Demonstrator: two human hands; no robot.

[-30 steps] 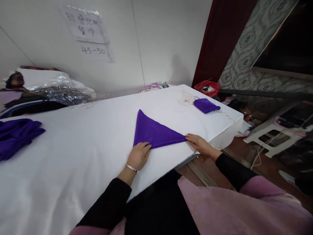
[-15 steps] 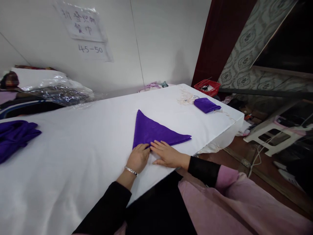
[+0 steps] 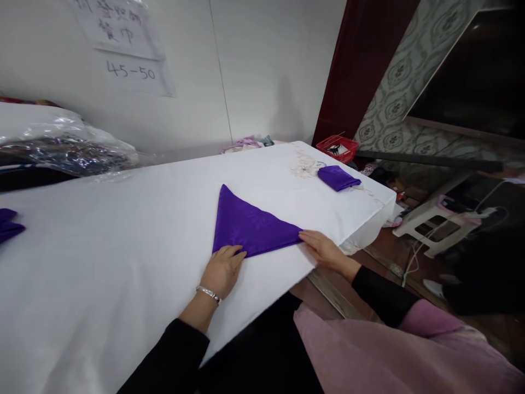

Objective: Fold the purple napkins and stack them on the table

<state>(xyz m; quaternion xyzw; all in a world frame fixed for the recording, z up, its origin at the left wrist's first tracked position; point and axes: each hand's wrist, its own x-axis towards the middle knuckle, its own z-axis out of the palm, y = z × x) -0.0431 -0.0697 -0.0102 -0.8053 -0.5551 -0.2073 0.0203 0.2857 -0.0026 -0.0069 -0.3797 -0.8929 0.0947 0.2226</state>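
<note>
A purple napkin folded into a triangle lies on the white tablecloth near the front edge. My left hand, with a silver bracelet on the wrist, presses flat on the triangle's near-left corner, fingers stretched out. My right hand lies flat with its fingertips on the triangle's right tip, at the table's edge. Neither hand grips anything.
A folded purple napkin rests at the table's far right corner. More purple cloth lies at the left edge. Plastic-wrapped bundles sit against the wall. A red basket and a white stool stand to the right.
My right hand slid in along the napkin's lower edge to beside my left hand, then back out to the right tip. The left hand stayed on the corner.
</note>
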